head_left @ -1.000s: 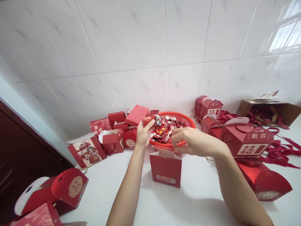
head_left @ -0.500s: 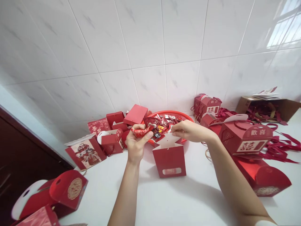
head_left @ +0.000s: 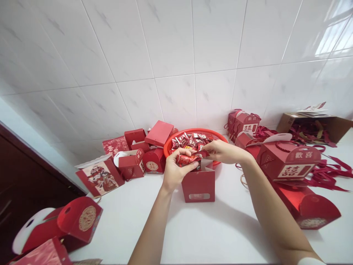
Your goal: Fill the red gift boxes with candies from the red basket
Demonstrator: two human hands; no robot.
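Observation:
A red paper box (head_left: 198, 184) with a small window in its front stands open-topped on the white table. My left hand (head_left: 179, 167) is closed around several red-wrapped candies (head_left: 186, 159), just over the box's left rim. My right hand (head_left: 224, 151) pinches a dark red candy wrapper (head_left: 202, 153) beside the left hand's candies, above the box opening. Right behind both hands is a red plastic basket (head_left: 168, 147) with many wrapped candies (head_left: 190, 140) in it.
On the left stand several red gift boxes, among them a box with a printed couple (head_left: 100, 176) and a rounded box (head_left: 79, 221). Stacked boxes (head_left: 289, 158) stand at the right, near loose ribbons (head_left: 331, 171) and a cardboard box (head_left: 339, 127). A tiled wall (head_left: 176, 99) rises behind.
My left hand has moved right with its candies, from beside the basket to over the red box. The right hand has shifted slightly, now pinching a dark red wrapper. The box has turned slightly.

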